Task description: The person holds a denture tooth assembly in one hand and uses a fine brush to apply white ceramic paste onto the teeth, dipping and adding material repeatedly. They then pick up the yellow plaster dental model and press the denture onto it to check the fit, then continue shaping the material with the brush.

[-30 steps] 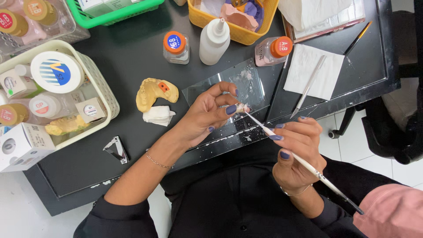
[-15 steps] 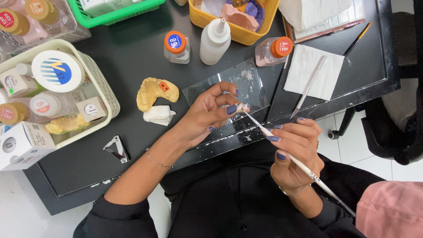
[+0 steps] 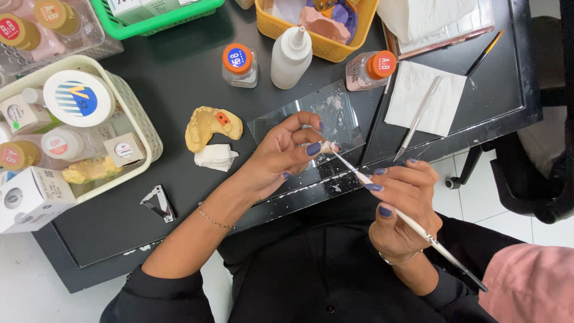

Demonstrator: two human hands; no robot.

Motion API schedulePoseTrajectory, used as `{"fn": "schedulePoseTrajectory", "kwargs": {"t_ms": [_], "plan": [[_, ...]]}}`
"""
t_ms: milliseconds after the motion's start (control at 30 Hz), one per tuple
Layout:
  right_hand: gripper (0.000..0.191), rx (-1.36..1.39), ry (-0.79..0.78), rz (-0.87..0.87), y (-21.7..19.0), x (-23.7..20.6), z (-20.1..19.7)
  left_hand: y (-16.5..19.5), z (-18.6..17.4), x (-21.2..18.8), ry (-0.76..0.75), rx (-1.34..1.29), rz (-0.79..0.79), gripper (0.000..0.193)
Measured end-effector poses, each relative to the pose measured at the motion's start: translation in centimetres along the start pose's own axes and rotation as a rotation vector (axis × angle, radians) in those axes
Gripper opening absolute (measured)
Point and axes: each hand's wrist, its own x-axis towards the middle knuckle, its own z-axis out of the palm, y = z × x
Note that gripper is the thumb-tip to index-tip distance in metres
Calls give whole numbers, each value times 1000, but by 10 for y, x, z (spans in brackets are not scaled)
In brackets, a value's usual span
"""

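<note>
My left hand (image 3: pixel 281 158) pinches a small whitish tooth-like piece (image 3: pixel 326 146) between thumb and fingers, just above a clear glass slab (image 3: pixel 281 122) on the black table. My right hand (image 3: pixel 403 206) grips a thin white-handled brush (image 3: pixel 442 248), whose tip touches the small piece. A yellow dental cast (image 3: pixel 206 127) lies to the left of my left hand, with a folded white tissue (image 3: pixel 215 157) beside it.
Orange-capped jars (image 3: pixel 239 64) (image 3: pixel 372 69) and a white squeeze bottle (image 3: pixel 290 57) stand behind the slab. A cream basket (image 3: pixel 143 122) of jars sits left, a yellow basket (image 3: pixel 335 45) at the back. A metal tool (image 3: pixel 418 116) rests on a white napkin (image 3: pixel 412 90).
My right hand has shifted slightly, with the brush tip staying on the small piece. My left hand holds its place.
</note>
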Motion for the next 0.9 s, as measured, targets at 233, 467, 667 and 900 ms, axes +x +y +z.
{"fn": "schedulePoseTrajectory", "kwargs": {"t_ms": [233,467,667,900], "plan": [[25,-18,-25,20,-1,-2,-2,0,1,0,17,18,-12,37],[24,-1,1,7,-1,-1,-1,-1,1,0,12,1,-8,37],[23,-14,-3,6,-2,-1,-1,-1,0,0,6,4,-5,36],[21,-8,5,-10,-2,-1,-2,-3,-1,1,6,2,4,36]]}}
